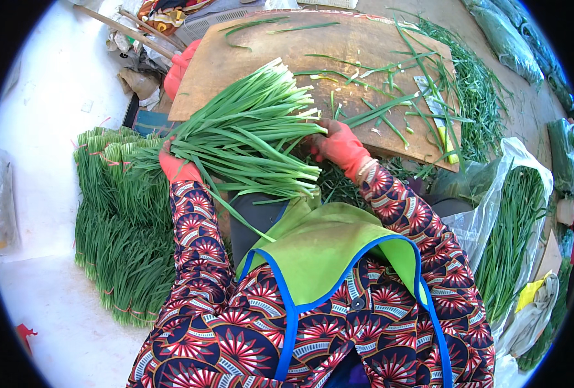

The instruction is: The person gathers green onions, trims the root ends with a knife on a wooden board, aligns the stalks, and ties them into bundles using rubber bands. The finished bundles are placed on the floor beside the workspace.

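A large loose bundle of garlic chives (248,126) lies in front of me, its pale cut ends pointing right. My left hand (179,162), in a coral-red glove, grips the bundle at its leafy left side. In a soiled glove of the same colour, my right hand (340,148) is at the cut ends, with its fingers partly curled; whether it pinches a stalk is hidden. Beyond the bundle is a worn wooden board (267,53) strewn with loose leaves and trimmings. A knife (437,116) with a yellow handle rests at the board's right side.
Tied chive bundles (122,228) are stacked to my left. Cut leaves (476,92) are heaped beyond the board's right edge. An open clear plastic bag (510,233) of chives stands at my right. A red plastic object (177,70) sits by the board's left edge.
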`<state>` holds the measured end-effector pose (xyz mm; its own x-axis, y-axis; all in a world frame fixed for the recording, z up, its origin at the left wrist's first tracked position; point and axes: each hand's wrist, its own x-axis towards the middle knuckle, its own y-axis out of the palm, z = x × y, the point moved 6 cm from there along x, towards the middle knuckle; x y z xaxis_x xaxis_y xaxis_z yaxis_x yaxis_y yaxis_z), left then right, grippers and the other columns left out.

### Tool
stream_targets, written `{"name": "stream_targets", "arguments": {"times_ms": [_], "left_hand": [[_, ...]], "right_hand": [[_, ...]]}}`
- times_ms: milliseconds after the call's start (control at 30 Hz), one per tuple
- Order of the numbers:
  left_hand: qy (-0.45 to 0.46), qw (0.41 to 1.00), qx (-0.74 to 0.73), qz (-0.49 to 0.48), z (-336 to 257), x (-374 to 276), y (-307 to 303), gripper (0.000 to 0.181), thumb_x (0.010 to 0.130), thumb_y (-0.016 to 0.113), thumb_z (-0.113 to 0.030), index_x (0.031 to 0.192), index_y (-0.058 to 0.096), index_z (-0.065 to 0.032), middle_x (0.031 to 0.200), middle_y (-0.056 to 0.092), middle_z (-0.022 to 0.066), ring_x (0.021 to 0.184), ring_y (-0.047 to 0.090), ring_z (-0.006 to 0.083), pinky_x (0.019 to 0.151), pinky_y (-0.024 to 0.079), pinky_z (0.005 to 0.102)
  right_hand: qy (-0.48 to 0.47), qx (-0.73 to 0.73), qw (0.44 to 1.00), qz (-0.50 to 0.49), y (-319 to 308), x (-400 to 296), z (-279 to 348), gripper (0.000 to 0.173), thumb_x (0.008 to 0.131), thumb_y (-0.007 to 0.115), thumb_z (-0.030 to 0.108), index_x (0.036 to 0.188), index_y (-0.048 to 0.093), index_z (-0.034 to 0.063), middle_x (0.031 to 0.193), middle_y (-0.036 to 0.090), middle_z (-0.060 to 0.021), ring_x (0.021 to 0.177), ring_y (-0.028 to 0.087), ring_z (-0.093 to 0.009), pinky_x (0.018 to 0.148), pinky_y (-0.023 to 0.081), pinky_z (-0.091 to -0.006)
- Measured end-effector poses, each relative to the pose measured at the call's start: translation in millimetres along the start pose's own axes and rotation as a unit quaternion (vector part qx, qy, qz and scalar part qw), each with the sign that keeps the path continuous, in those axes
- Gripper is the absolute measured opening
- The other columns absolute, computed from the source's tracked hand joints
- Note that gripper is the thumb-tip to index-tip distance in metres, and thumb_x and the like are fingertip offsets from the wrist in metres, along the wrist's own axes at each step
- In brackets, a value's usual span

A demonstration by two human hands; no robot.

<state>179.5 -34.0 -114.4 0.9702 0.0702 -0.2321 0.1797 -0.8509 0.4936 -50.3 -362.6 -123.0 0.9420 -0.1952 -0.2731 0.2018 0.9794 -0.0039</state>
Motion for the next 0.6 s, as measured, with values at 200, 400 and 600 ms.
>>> {"name": "stream_targets", "arguments": {"times_ms": [200, 400, 600], "left_hand": [[0.018, 1.0, 0.011, -0.005, 1, -2, 0, 0.029, 0.096, 0.039, -0.029, 0.105, 0.054, -0.0056, 0.103, 0.059, 0.0112, 0.094, 0.058, 0.028, 0.087, 0.048, 0.0448], [0.027, 1.0, -0.003, 0.003, -1, -8, 0, 0.031, 0.097, 0.036, -0.028, 0.104, 0.054, -0.0033, 0.103, 0.06, 0.0121, 0.094, 0.058, 0.0273, 0.088, 0.049, 0.0422], [0.026, 1.0, 0.009, 0.014, 4, -5, 11, 0.029, 0.097, 0.037, -0.028, 0.102, 0.053, -0.004, 0.103, 0.06, 0.0124, 0.092, 0.058, 0.0275, 0.086, 0.049, 0.0447]], "right_hand": [[0.03, 0.011, 0.989, -0.143, -77, -27, -32, 0.02, 0.095, 0.055, 0.017, 0.105, 0.063, 0.002, 0.076, 0.062, -0.0028, 0.062, 0.059, -0.012, 0.053, 0.05, -0.0233], [-0.016, -0.011, 0.999, -0.03, -31, -85, -15, 0.031, 0.092, 0.064, 0.03, 0.103, 0.062, 0.0007, 0.074, 0.065, -0.0062, 0.063, 0.062, -0.017, 0.059, 0.051, -0.0273], [-0.044, -0.179, 0.982, 0.044, 21, -90, -3, 0.019, 0.091, 0.064, 0.019, 0.096, 0.066, 0.0005, 0.077, 0.064, -0.0022, 0.064, 0.058, -0.009, 0.057, 0.049, -0.0259]]}}
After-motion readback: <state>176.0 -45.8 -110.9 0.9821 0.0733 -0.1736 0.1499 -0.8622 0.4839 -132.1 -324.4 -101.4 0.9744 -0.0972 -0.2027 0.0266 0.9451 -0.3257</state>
